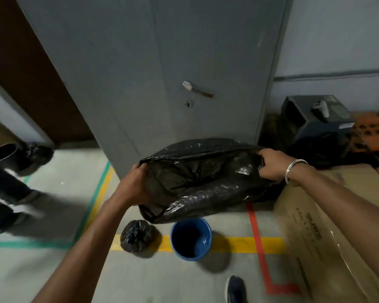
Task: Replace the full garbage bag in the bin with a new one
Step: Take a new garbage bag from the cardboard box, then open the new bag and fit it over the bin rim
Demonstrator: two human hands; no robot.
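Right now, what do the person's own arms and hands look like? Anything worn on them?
Both forearms are bare, with no sleeves in view and no gloves on either hand. The right hand has a plain silver-coloured metal bangle around its wrist. The left hand and its wrist carry nothing: no watch, band or ring shows.

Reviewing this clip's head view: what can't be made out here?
- Printed text on the brown cardboard box: motion-blurred, unreadable.
- Left hand fingertips: tucked behind the open black plastic bag rim, so its grip is only partly visible.
- Blue plastic bin bottom: in shadow.
- Tied small black bag contents: opaque.
- Bystander's legs: blurred, cropped at left edge.
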